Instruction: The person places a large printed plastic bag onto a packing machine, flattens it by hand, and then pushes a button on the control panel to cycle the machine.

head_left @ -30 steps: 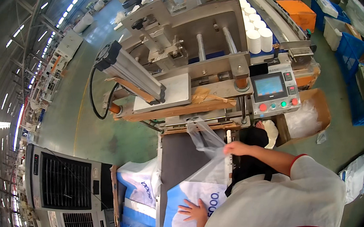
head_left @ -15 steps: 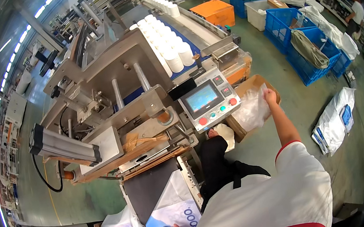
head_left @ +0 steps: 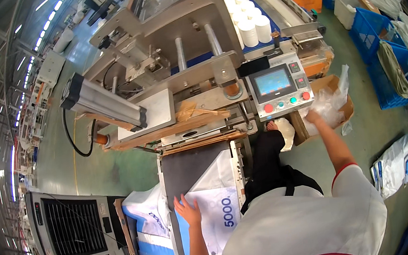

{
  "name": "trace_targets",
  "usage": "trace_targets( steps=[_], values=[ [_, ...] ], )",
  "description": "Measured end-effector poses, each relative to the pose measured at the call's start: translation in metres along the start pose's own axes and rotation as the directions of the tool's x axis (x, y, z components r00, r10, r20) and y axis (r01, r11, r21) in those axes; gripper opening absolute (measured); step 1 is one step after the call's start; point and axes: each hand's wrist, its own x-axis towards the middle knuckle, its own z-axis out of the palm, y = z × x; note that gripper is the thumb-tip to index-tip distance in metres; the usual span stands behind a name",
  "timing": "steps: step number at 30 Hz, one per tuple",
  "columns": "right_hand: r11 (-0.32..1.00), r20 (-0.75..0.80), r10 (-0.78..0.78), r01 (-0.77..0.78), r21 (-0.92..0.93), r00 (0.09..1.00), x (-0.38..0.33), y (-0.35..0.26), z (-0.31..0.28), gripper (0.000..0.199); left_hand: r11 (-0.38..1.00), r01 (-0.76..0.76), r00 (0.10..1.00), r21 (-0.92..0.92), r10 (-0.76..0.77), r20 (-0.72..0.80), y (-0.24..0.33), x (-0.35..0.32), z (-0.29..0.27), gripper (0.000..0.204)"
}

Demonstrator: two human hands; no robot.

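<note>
My left hand [head_left: 188,212] lies with fingers spread on a white and blue printed plastic bag [head_left: 213,203], which rests on the dark belt [head_left: 176,170] of the machine. Over to the right, my right hand [head_left: 312,116] reaches down into a cardboard box [head_left: 347,110] under the control panel. It touches the near left side of the crumpled clear plastic [head_left: 330,105] heaped there. Its fingers are partly hidden, so I cannot make out whether they grip any of it. More blue and white bags [head_left: 148,212] hang beside the belt on the left.
The metal press frame [head_left: 183,86] stands ahead, with a touchscreen control panel [head_left: 275,87] at its right. White rolls [head_left: 255,28] stand in rows behind it. Blue crates [head_left: 387,67] line the right side; a white sack [head_left: 400,166] lies on the floor. A grey air cooler [head_left: 75,224] is at left.
My right hand has gone from the raised far edge of the clear plastic to the near left part of the box. My left hand has slid forward on the bag. The view has swung left.
</note>
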Motion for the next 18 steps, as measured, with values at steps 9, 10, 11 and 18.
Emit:
trace_targets(
  steps=[9, 10, 11, 18],
  values=[
    [0.306, -0.480, -0.775, 0.909, 0.281, 0.410, -0.198, -0.375, -0.043, 0.058, 0.990, 0.080, 0.847, -0.112, -0.008, 0.531, -0.057, 0.084, 0.006, 0.060],
    [0.381, -0.335, -0.839, 0.903, 0.199, 0.428, -0.210, -0.398, -0.048, 0.063, 0.997, 0.075, 0.875, -0.010, -0.061, 0.481, -0.084, 0.071, 0.021, 0.062],
    [0.446, -0.232, -0.864, 0.893, 0.057, 0.446, -0.204, -0.411, -0.041, 0.065, 0.944, 0.327, 0.782, -0.048, -0.242, 0.575, -0.084, 0.073, 0.022, 0.068],
    [0.346, 0.114, -0.936, 0.816, 0.463, 0.333, -0.210, -0.423, -0.050, 0.048, 0.757, 0.607, 0.076, 0.242, -0.358, 0.931, -0.108, 0.068, 0.019, 0.080]
  ],
)
